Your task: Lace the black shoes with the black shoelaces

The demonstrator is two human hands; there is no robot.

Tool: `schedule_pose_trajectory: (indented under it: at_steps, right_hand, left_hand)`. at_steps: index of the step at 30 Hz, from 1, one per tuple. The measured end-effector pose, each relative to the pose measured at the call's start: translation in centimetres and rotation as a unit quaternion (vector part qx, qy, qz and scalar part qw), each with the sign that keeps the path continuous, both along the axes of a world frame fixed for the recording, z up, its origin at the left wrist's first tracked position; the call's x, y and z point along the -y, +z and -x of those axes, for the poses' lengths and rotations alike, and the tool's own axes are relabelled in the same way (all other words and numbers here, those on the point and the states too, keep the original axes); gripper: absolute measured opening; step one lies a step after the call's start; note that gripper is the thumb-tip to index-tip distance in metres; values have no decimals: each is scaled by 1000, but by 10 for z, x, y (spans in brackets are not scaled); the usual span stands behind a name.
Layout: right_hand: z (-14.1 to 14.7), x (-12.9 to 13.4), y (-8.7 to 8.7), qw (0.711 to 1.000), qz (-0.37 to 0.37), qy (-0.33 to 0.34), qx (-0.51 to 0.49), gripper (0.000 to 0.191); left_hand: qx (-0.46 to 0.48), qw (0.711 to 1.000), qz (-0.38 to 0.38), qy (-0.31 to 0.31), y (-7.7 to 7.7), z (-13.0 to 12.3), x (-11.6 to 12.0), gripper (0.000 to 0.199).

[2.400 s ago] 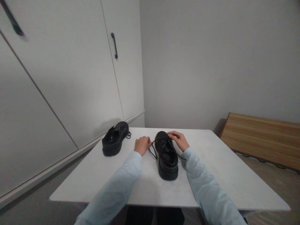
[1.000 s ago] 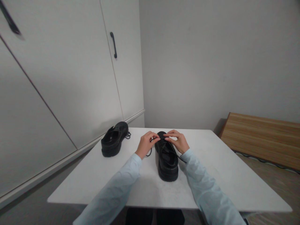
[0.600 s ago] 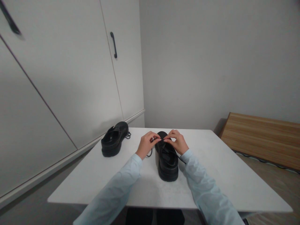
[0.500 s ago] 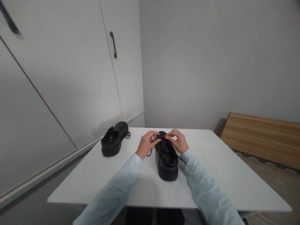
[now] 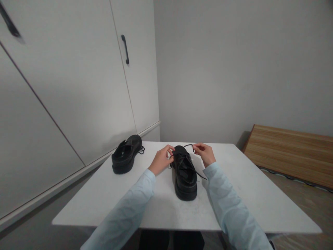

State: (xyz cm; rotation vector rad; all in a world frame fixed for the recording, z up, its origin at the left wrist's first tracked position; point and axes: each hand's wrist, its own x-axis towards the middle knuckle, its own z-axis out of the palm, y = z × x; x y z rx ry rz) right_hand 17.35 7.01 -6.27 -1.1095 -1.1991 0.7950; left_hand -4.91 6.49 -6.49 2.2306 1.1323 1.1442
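A black lace-up shoe (image 5: 186,189) stands on the white table (image 5: 166,217), its heel toward me and its toe pointing away. At the left of its front part is my left hand (image 5: 161,159), thumb and forefinger apart, fingertips at the shoe's edge. My right hand (image 5: 204,152) pinches a black shoelace (image 5: 187,144) to the right of the toe. That lace arcs from the shoe's front up to my fingers. Another loose lace end (image 5: 201,176) trails off the shoe's right side, near my right sleeve.
A second black shoe (image 5: 125,156) sits at the table's left edge, its laces looped beside it. White cabinet doors (image 5: 78,86) rise on the left and a grey wall (image 5: 234,69) behind. To the right, beyond the table, is a wood-grain panel (image 5: 288,152).
My right hand has moved right, away from the shoe's toe, drawing the lace out with it. My left hand has shifted slightly left, its thumb now lower beside the shoe.
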Motion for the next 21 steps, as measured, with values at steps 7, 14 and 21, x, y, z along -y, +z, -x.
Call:
schedule_pose_trajectory:
  at_steps: [7, 14, 21]
  right_hand:
    - [-2, -1, -4, 996, 76, 45, 18, 30]
    - [0, 0, -2, 991, 114, 63, 18, 26]
    - [-3, 3, 2, 981, 162, 79, 66, 16]
  left_hand:
    - [25, 995, -13, 91, -5, 3, -6, 19]
    - [10, 995, -33, 94, -8, 2, -5, 12]
    - [1, 999, -36, 41, -12, -2, -4, 12]
